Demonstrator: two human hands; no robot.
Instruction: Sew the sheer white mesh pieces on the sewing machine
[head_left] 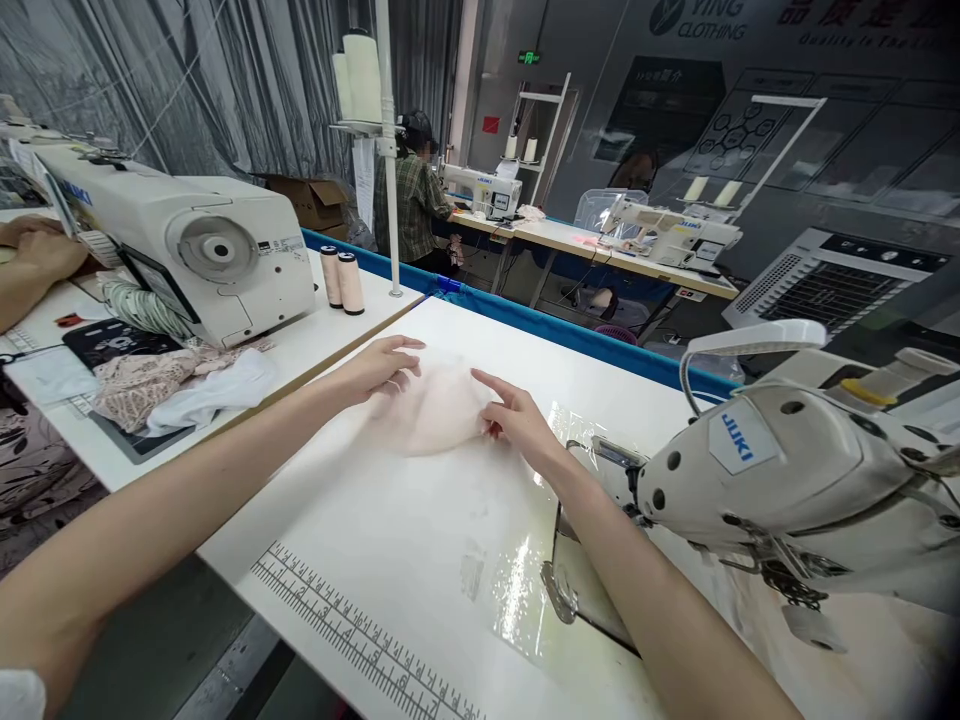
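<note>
Sheer fabric (444,408) between half-curled fingers (497,386)

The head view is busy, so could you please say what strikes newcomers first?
The left hand and right hand, either side of sheer pink fabric on the white table, would probably draw the eye. Next come a large JUKI sewing machine at right and a second machine at left.

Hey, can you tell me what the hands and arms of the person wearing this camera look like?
The left hand and right hand are bare, with slim fingers and no gloves, rings or watch to be seen. The left forearm and right forearm are uncovered. White cloth, probably a sleeve edge, shows at the left arm's lower end.
</note>
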